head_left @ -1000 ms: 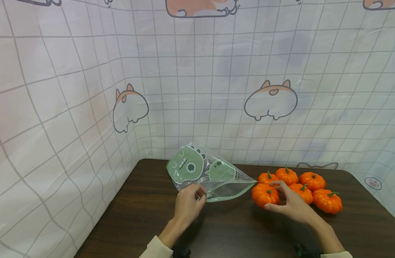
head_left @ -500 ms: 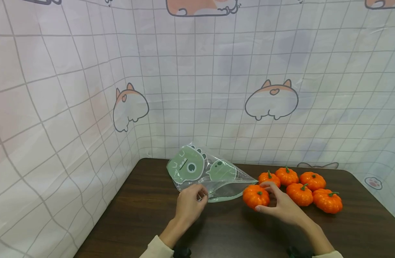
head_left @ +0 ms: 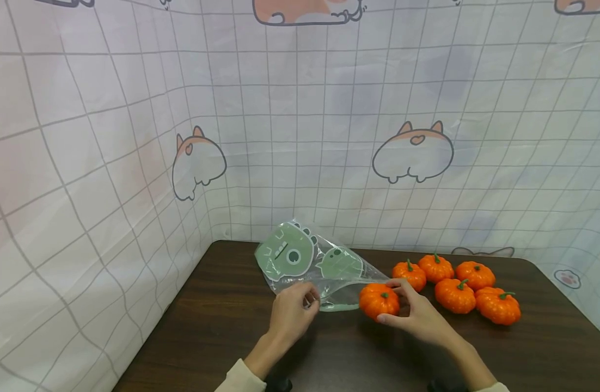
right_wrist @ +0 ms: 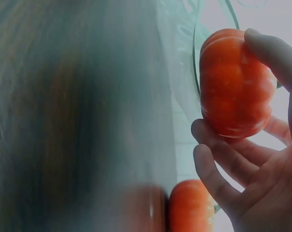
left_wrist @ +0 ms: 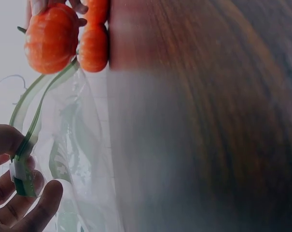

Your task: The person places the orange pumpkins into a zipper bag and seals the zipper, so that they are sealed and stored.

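Note:
A small orange pumpkin with a green stem is gripped between the thumb and fingers of my right hand, raised off the table. It is at the open mouth of a clear zip bag printed with green cartoon dinosaurs. My left hand pinches the bag's green-edged rim at the corner with the slider. In the left wrist view the bag's mouth gapes and the held pumpkin is at its far end. Seen from the right wrist, the thumb lies on one side of the pumpkin and fingertips on the other.
Several more orange pumpkins stand in a cluster at the right of the dark wooden table. A white grid-patterned cloth with cartoon corgis hangs behind the table and along its left side.
My right hand has carried the pumpkin leftward from the cluster to the bag's mouth. My left hand keeps its hold on the rim and has shifted slightly right, with the bag shifting too.

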